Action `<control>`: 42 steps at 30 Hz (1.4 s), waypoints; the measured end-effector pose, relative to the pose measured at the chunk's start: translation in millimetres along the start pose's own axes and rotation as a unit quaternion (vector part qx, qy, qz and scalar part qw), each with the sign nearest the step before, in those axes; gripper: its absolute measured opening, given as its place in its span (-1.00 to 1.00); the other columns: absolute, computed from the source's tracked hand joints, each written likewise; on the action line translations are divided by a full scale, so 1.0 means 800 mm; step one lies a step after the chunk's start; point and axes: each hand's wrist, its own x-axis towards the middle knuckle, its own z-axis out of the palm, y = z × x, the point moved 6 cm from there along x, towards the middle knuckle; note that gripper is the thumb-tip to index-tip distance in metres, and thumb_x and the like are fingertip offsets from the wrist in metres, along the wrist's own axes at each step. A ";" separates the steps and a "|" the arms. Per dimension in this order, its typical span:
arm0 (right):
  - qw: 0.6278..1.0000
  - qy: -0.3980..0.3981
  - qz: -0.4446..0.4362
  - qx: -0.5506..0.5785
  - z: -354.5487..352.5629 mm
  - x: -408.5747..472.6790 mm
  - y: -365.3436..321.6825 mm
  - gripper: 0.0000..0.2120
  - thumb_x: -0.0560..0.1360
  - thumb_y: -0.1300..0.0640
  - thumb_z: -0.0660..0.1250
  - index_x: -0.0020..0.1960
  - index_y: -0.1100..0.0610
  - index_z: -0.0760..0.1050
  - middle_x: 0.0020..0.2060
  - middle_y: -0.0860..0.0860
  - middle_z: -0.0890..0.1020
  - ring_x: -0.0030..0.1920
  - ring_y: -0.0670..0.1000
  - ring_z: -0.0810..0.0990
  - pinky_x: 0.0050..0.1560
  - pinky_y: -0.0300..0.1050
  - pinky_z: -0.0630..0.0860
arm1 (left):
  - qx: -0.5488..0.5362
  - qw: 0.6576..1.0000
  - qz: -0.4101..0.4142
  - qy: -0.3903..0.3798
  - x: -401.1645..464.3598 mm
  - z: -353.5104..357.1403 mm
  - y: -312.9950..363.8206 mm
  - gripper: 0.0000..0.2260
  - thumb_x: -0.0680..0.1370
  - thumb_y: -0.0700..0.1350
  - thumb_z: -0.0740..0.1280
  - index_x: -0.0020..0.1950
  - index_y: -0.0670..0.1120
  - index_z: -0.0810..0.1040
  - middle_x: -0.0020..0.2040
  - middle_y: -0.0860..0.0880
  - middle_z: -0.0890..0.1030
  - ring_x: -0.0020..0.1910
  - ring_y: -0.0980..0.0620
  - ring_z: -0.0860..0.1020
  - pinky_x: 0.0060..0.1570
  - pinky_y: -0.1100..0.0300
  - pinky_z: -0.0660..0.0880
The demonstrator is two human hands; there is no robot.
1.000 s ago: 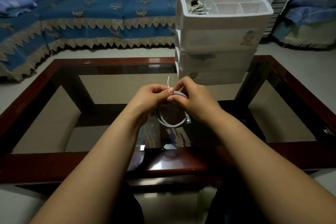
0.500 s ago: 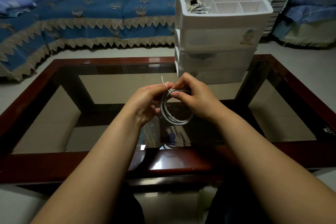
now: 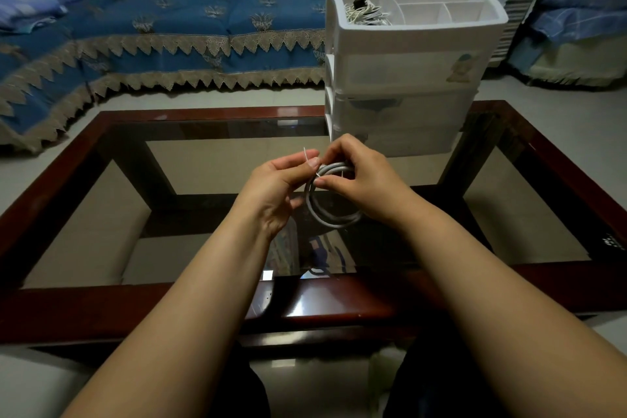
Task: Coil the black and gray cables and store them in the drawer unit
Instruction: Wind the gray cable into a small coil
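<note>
Above the glass coffee table [image 3: 101, 132], the right hand [image 3: 364, 180] grips the top of the coiled gray cable [image 3: 330, 214], while the left hand [image 3: 276, 188] pinches a thin white tie [image 3: 306, 157] beside it. The white drawer unit [image 3: 407, 78] stands far right, a bundled cable [image 3: 364, 12] in its top tray.

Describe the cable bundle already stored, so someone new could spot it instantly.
Find the white drawer unit standing on the far right part of the glass table. Its open top tray is split into compartments; the pale coiled bundle lies in the large left one. It has a dark block on top, and the other compartments look empty.
</note>
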 end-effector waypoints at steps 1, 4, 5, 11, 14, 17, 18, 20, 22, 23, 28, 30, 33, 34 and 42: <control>1.000 0.004 0.010 -0.014 0.000 0.000 0.003 -0.75 0.43 0.06 0.45 0.02 0.03 0.43 -0.13 -0.12 0.57 -0.08 -0.14 0.58 0.01 -0.05 0.58 | 0.005 1.000 0.009 0.008 0.000 -0.001 0.001 -0.86 0.49 -0.26 0.38 0.01 -0.09 0.64 -0.08 -0.06 0.71 -0.02 0.02 0.66 -0.02 0.08 0.57; 0.997 0.013 0.010 -0.080 0.001 -0.001 0.003 -0.77 0.46 0.00 0.40 0.05 0.04 0.45 -0.07 -0.06 0.59 -0.05 -0.06 0.58 0.00 0.02 0.58 | 0.025 0.999 0.033 0.026 0.000 -0.004 0.004 -0.83 0.48 -0.32 0.37 0.00 -0.09 0.63 -0.10 -0.04 0.72 -0.06 0.03 0.68 -0.08 0.15 0.56; 0.996 0.013 0.002 -0.094 0.001 -0.001 0.000 -0.78 0.47 0.00 0.39 0.05 0.04 0.46 -0.07 -0.07 0.58 -0.05 -0.06 0.57 0.00 0.01 0.57 | 0.022 0.999 0.038 0.030 -0.001 -0.005 0.005 -0.81 0.48 -0.33 0.37 0.02 -0.09 0.61 -0.11 -0.04 0.72 -0.08 0.02 0.68 -0.10 0.17 0.57; 0.992 0.000 -0.026 -0.122 -0.005 -0.002 -0.008 -0.80 0.46 0.03 0.41 0.04 0.03 0.50 -0.11 -0.12 0.53 -0.07 -0.09 0.53 -0.04 -0.11 0.52 | 0.092 0.993 0.068 0.015 -0.001 -0.007 0.013 -0.70 0.47 -0.30 0.40 0.13 0.00 0.53 -0.18 -0.02 0.71 -0.07 0.11 0.67 0.01 0.21 0.53; 0.990 -0.025 -0.027 -0.133 -0.004 -0.003 -0.009 -0.83 0.46 0.04 0.40 0.01 -0.04 0.47 -0.14 -0.19 0.48 -0.09 -0.16 0.48 -0.11 -0.28 0.42 | 0.197 0.976 0.098 0.007 -0.004 -0.004 0.019 -0.79 0.47 -0.28 0.41 0.01 -0.01 0.60 -0.18 -0.01 0.67 -0.09 0.12 0.65 -0.02 0.23 0.53; 0.987 -0.027 -0.037 -0.153 -0.005 -0.005 -0.009 -0.82 0.46 0.03 0.40 0.03 -0.03 0.48 -0.12 -0.18 0.47 -0.09 -0.17 0.45 -0.19 -0.38 0.33 | 0.233 0.965 0.117 -0.004 -0.004 -0.003 0.023 -0.82 0.47 -0.30 0.41 -0.04 -0.02 0.61 -0.18 -0.02 0.66 -0.12 0.08 0.64 -0.07 0.23 0.52; 0.985 -0.026 -0.042 -0.164 -0.004 -0.005 -0.009 -0.82 0.46 0.03 0.40 0.04 -0.02 0.49 -0.12 -0.18 0.47 -0.10 -0.17 0.45 -0.21 -0.39 0.31 | 0.243 0.963 0.120 -0.005 -0.005 -0.002 0.023 -0.82 0.47 -0.30 0.41 -0.04 -0.02 0.60 -0.19 -0.02 0.65 -0.13 0.08 0.64 -0.07 0.24 0.53; 0.984 -0.024 -0.045 -0.170 -0.004 -0.005 -0.008 -0.82 0.46 0.02 0.40 0.04 -0.01 0.49 -0.13 -0.18 0.47 -0.10 -0.17 0.44 -0.21 -0.39 0.30 | 0.251 0.960 0.126 -0.003 -0.007 0.000 0.022 -0.82 0.48 -0.29 0.40 -0.03 -0.03 0.59 -0.22 -0.01 0.63 -0.15 0.09 0.63 -0.08 0.24 0.54; 0.987 -0.020 -0.041 -0.152 -0.006 -0.005 -0.007 -0.84 0.46 0.01 0.40 0.01 -0.01 0.51 -0.16 -0.19 0.46 -0.12 -0.17 0.45 -0.19 -0.34 0.35 | 0.238 0.963 0.128 -0.003 -0.007 0.001 0.023 -0.82 0.48 -0.30 0.40 -0.02 -0.03 0.58 -0.24 -0.01 0.62 -0.18 0.11 0.63 -0.09 0.24 0.52; 0.989 -0.015 -0.043 -0.144 -0.009 -0.005 -0.008 -0.85 0.46 0.01 0.40 0.00 -0.01 0.51 -0.18 -0.20 0.45 -0.14 -0.17 0.45 -0.17 -0.32 0.38 | 0.223 0.967 0.122 -0.007 -0.007 0.001 0.024 -0.82 0.48 -0.30 0.39 -0.02 -0.04 0.58 -0.24 -0.01 0.63 -0.19 0.11 0.64 -0.09 0.23 0.52; 1.000 -0.015 0.010 0.011 -0.017 -0.006 -0.002 -0.94 0.46 0.06 0.39 -0.08 0.01 0.56 -0.18 -0.09 0.55 -0.16 -0.11 0.53 -0.14 -0.23 0.49 | 0.023 0.994 0.079 -0.076 -0.011 0.009 0.026 -0.79 0.46 -0.37 0.33 0.02 -0.12 0.51 -0.30 -0.02 0.63 -0.26 0.09 0.64 -0.18 0.26 0.55; 0.985 -0.055 0.076 0.147 -0.011 -0.008 0.004 -0.93 0.51 0.09 0.33 -0.07 0.05 0.58 -0.19 -0.01 0.60 -0.20 -0.07 0.58 -0.16 -0.17 0.54 | -0.037 0.992 0.062 -0.100 -0.013 0.016 0.026 -0.78 0.43 -0.36 0.34 0.01 -0.12 0.49 -0.30 -0.03 0.62 -0.30 0.08 0.63 -0.26 0.27 0.56; 0.915 -0.113 0.193 0.336 0.014 -0.018 0.010 -0.82 0.58 0.11 0.21 -0.07 0.13 0.56 -0.28 0.06 0.58 -0.33 -0.04 0.57 -0.29 -0.21 0.54 | -0.102 0.986 0.072 -0.111 -0.011 0.019 0.027 -0.75 0.34 -0.34 0.35 -0.04 -0.12 0.48 -0.28 -0.04 0.61 -0.27 0.07 0.63 -0.21 0.27 0.58; 0.876 -0.133 0.226 0.405 0.026 -0.022 0.006 -0.80 0.58 0.08 0.19 -0.08 0.15 0.54 -0.33 0.06 0.55 -0.38 -0.04 0.55 -0.31 -0.21 0.53 | -0.114 0.984 0.080 -0.107 -0.009 0.018 0.027 -0.76 0.34 -0.34 0.35 -0.04 -0.12 0.48 -0.27 -0.04 0.61 -0.26 0.08 0.63 -0.20 0.27 0.58; 0.888 -0.114 0.204 0.396 0.063 -0.021 -0.002 -0.81 0.62 0.02 0.12 -0.08 0.03 0.46 -0.22 0.02 0.60 -0.31 -0.06 0.62 -0.26 -0.15 0.58 | -0.078 0.989 0.122 -0.027 -0.010 0.008 0.030 -0.78 0.43 -0.33 0.37 -0.05 -0.07 0.46 -0.29 0.01 0.60 -0.29 0.07 0.61 -0.23 0.20 0.55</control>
